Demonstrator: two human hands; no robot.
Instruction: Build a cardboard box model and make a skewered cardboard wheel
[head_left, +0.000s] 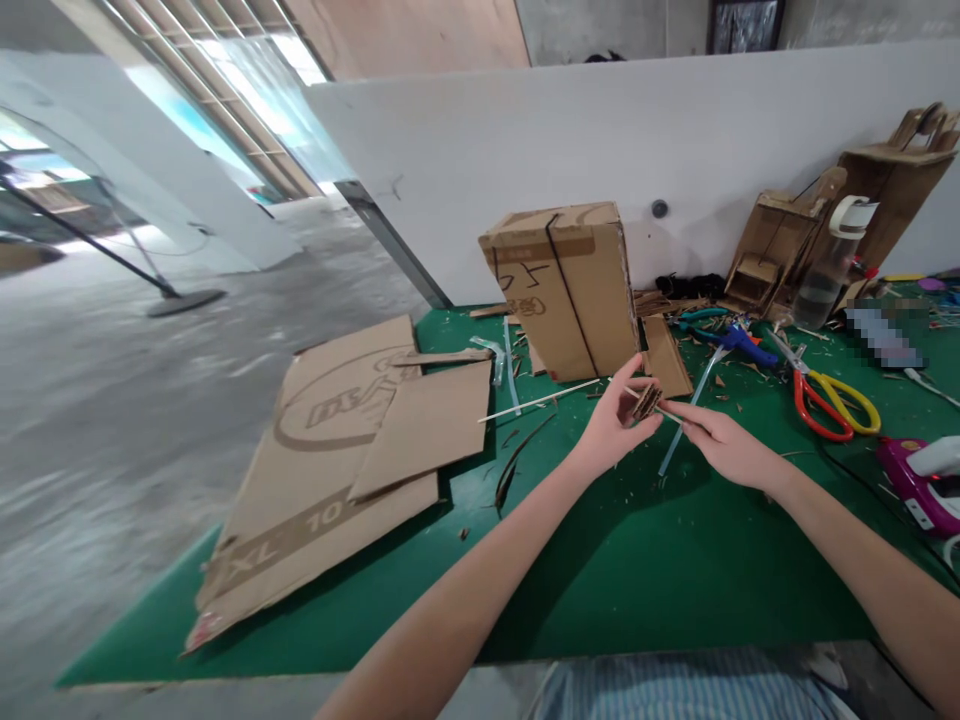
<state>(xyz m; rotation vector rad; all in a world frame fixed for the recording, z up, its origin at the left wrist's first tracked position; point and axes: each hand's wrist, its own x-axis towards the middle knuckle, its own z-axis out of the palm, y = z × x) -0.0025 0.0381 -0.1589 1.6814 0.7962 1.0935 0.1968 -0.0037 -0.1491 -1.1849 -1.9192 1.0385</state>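
Note:
My left hand (611,425) is closed around a small block of layered cardboard (646,402), its corrugated edge turned up. A thin wooden stick (673,415) runs from that block into my right hand (716,440), pinched between the fingertips. Whether the stick passes right through the block is hidden by my left fingers. Just behind my hands stands a tall cardboard box (559,290) with a dark line down its front. Another thin stick (536,400) lies left of my left hand, and a clear glue stick (694,410) lies under my right hand.
Flat cardboard sheets (322,470) cover the left of the green table (600,610). To the right are red-and-yellow scissors (829,400), a blue-handled tool (742,345), a glue gun (922,480), a phone (885,335) and a bottle (825,270). Cardboard structures (780,240) stand against the white partition (450,180).

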